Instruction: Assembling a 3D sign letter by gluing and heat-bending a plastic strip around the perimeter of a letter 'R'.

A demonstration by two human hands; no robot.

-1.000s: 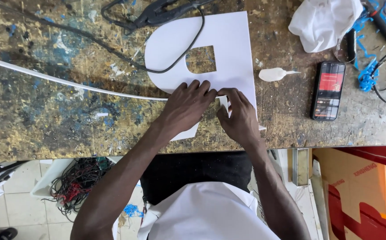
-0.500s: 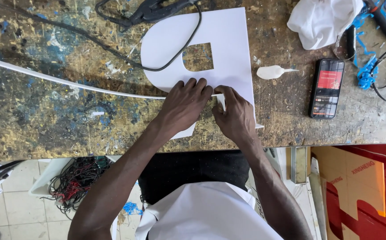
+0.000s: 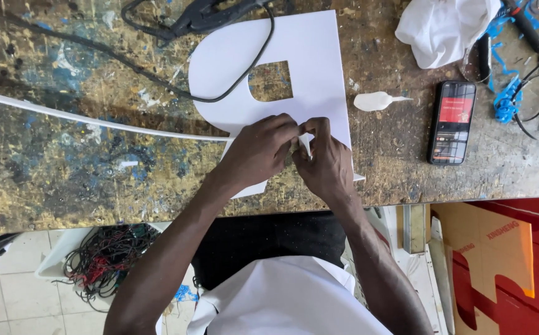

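Head view: we pinch a small white strip point(image 3: 304, 144) between left hand point(image 3: 258, 152) and right hand point(image 3: 326, 162), over the white letter cutout point(image 3: 306, 62), which stretches away beyond our fingertips.

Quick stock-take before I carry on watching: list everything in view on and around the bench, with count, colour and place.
letter cutout: one, white, flat on the bench centre, black cable lying across it
white strip: one, long, runs from the left edge to the hands
workbench: one, paint-stained, fills the upper frame
black cable: one, loops from a dark tool at the top
phone: one, black, screen lit, right of the cutout
cloth: one, white, top right
small white piece: one, between cutout and phone
wire bundle: one, dark, floor lower left
orange board: one, lower right
left hand: on the cutout's lower edge
right hand: beside it, pinching white material
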